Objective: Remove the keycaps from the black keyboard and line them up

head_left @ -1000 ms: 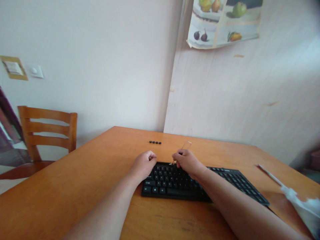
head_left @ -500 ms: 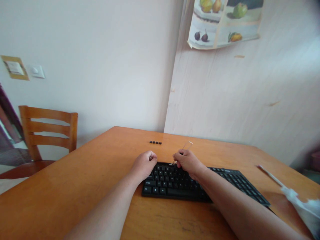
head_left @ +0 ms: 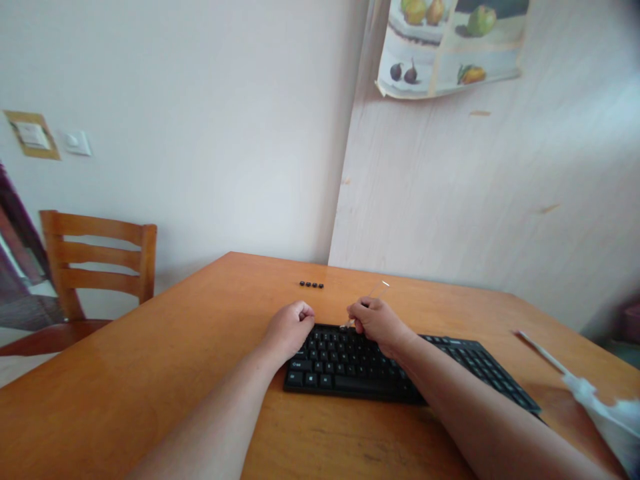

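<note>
A black keyboard (head_left: pixel 370 385) lies on the wooden table in front of me. My left hand (head_left: pixel 293 327) is closed at its back left corner, fingers curled and thumb against the edge. In a pinch, my right hand (head_left: pixel 375 321) holds a thin wire keycap puller (head_left: pixel 385 283) over the back row of keys. The puller's squared loop sticks up behind the hand, and its pale lower tip touches or hovers just above the keys; I cannot tell which. Several black keycaps (head_left: pixel 311 285) stand in a short row on the table behind the keyboard.
The wooden table (head_left: pixel 200 373) reaches back to the wall. At the right lies a thin white stick (head_left: pixel 543 351) with a white fluffy or crumpled part (head_left: pixel 603 407). A wooden chair (head_left: pixel 100 260) stands at the left, and a fruit picture (head_left: pixel 453 47) hangs on the wall.
The puller's upper loop has tilted slightly to the right, and my right hand has shifted a little the same way. My left hand and the keyboard have stayed put.
</note>
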`<move>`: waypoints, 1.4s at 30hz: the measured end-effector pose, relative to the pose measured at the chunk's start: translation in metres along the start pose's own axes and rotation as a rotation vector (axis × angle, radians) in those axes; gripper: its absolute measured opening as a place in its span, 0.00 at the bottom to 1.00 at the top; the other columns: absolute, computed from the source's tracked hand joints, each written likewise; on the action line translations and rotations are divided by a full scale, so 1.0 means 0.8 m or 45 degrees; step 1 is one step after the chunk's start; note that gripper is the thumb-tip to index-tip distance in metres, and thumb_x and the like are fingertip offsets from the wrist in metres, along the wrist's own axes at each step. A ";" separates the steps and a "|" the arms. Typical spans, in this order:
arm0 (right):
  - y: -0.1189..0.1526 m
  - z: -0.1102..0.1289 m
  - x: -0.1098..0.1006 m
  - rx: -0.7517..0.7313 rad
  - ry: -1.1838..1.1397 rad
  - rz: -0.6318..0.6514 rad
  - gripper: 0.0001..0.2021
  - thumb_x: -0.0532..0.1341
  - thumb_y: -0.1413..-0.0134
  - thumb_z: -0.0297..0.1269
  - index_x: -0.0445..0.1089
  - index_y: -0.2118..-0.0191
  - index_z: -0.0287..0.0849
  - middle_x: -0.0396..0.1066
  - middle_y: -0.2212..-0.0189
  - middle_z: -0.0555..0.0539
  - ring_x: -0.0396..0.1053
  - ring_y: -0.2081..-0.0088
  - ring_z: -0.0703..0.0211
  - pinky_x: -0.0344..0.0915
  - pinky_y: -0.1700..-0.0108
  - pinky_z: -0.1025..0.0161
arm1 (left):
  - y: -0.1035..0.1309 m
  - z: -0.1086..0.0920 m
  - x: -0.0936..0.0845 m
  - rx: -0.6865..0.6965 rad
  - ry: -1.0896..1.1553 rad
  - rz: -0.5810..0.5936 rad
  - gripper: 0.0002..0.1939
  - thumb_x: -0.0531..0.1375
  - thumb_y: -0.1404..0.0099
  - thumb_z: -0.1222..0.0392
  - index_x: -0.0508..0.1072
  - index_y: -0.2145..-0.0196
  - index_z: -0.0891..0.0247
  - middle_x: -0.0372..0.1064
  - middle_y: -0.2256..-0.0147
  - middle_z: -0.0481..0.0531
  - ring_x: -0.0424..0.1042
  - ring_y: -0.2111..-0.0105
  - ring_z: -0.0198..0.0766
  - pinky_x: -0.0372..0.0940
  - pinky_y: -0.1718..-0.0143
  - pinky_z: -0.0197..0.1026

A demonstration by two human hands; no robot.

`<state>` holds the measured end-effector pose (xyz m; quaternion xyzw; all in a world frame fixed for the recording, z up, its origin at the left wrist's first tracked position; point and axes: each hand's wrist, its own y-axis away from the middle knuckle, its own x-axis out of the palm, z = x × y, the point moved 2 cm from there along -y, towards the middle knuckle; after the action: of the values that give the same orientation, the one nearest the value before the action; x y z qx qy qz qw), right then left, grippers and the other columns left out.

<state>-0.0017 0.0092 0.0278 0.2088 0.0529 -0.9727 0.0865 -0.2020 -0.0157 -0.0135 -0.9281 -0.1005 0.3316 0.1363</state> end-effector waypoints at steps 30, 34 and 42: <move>0.000 0.005 0.008 -0.301 0.523 -0.112 0.14 0.56 0.47 0.39 0.61 0.81 0.42 0.64 0.84 0.51 0.62 0.78 0.63 0.52 0.74 0.66 | 0.001 -0.002 0.000 0.039 -0.032 -0.003 0.06 0.56 0.40 0.61 0.73 0.68 0.60 0.74 0.69 0.49 0.71 0.67 0.37 0.60 0.65 0.37; 0.000 0.003 0.007 -0.255 0.377 -0.092 0.14 0.56 0.49 0.39 0.60 0.82 0.43 0.63 0.85 0.52 0.61 0.80 0.64 0.52 0.75 0.66 | 0.001 -0.002 0.000 0.035 -0.023 0.009 0.06 0.56 0.40 0.61 0.73 0.68 0.60 0.74 0.69 0.49 0.70 0.68 0.37 0.60 0.65 0.37; 0.001 0.001 0.008 -0.151 0.179 -0.119 0.12 0.57 0.52 0.37 0.60 0.83 0.43 0.60 0.87 0.54 0.58 0.82 0.66 0.52 0.76 0.66 | 0.001 0.000 0.001 0.037 -0.022 0.008 0.06 0.56 0.40 0.61 0.73 0.68 0.60 0.73 0.69 0.49 0.70 0.68 0.37 0.60 0.66 0.37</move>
<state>-0.0074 0.0073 0.0262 0.2684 0.1260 -0.9538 0.0492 -0.2013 -0.0163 -0.0138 -0.9234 -0.0940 0.3415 0.1478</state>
